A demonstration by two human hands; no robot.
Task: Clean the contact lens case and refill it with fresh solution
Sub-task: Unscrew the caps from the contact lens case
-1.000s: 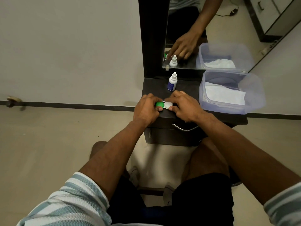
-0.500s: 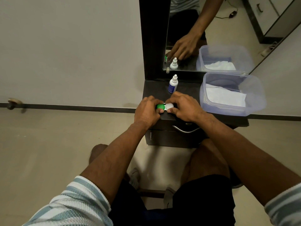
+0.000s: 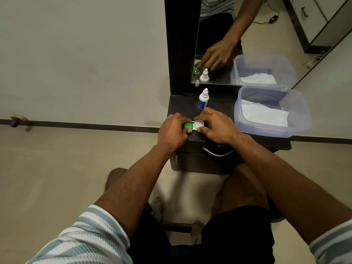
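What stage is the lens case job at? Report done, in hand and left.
Done: nothing visibly finished; the solution bottle stands capped. In hand: the left hand grips the contact lens case at its green cap; the right hand holds the white side. Left: opening, cleaning, refilling.

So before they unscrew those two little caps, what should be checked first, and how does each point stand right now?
1. Contact lens case resting on the dark tabletop: ok.
2. Left hand gripping the green cap: ok.
3. Right hand holding the white cap: ok.
4. Solution bottle upright, capped, close behind the hands: ok.
5. Cloth ready in the plastic tub: ok.
6. Caps loosened yet: cannot tell.
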